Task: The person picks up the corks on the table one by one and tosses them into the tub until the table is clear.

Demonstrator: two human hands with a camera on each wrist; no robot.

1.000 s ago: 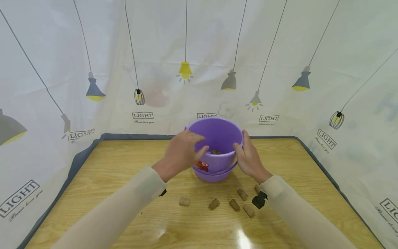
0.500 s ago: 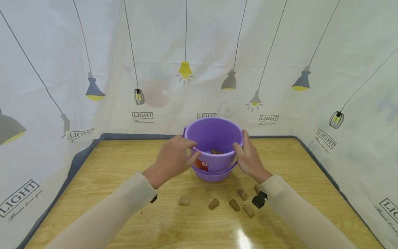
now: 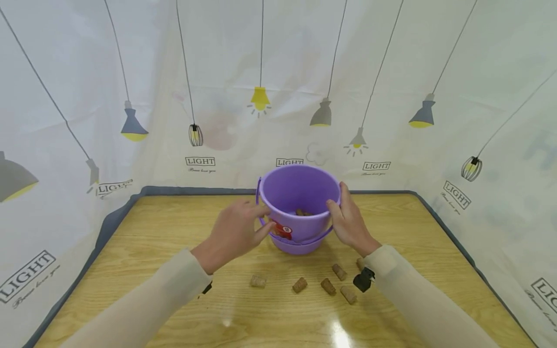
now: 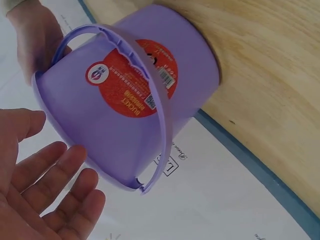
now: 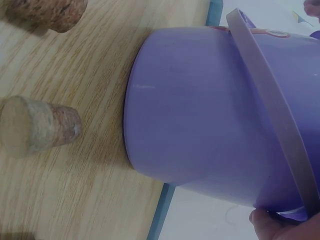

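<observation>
A purple bucket (image 3: 300, 224) stands upright on the wooden table, its handle (image 4: 155, 90) hanging down over the front below a red label (image 4: 130, 97). My right hand (image 3: 351, 224) grips the rim on the right side, thumb over the edge. Just off the left side of the rim is my left hand (image 3: 235, 234); the left wrist view shows its fingers spread and holding nothing. A few corks (image 3: 300, 212) lie at the bottom inside the bucket, partly hidden by the front wall.
Several corks lie loose on the table in front of the bucket, among them a pale one (image 3: 258, 281) at the left and a brown one (image 3: 328, 286) further right. Behind the table (image 3: 174, 222) hangs a white sheet (image 3: 226, 58) printed with lamps.
My left hand has come out from over the bucket's opening, moving left and down past the rim. My right hand and the bucket have stayed in place.
</observation>
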